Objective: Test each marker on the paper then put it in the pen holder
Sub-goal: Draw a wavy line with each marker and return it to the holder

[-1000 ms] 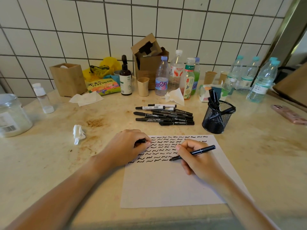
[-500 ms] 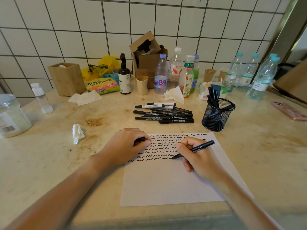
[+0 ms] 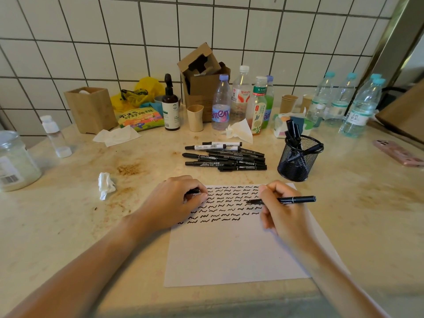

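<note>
The right hand (image 3: 284, 212) pinched a black marker (image 3: 284, 200) in curled fingers, its tip over the scribbled paper (image 3: 229, 249) on the counter (image 3: 68, 226). The left hand (image 3: 174, 200) curled around a small dark cap (image 3: 193, 191), resting on the paper's edge. The mesh pen holder (image 3: 298, 161) stood just beyond.

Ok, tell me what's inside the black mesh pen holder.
The black mesh pen holder holds several black markers: most stand up at its far left rim, one leans over the right rim. Through the mesh their lower ends blur together, so an exact count is not possible.
</note>
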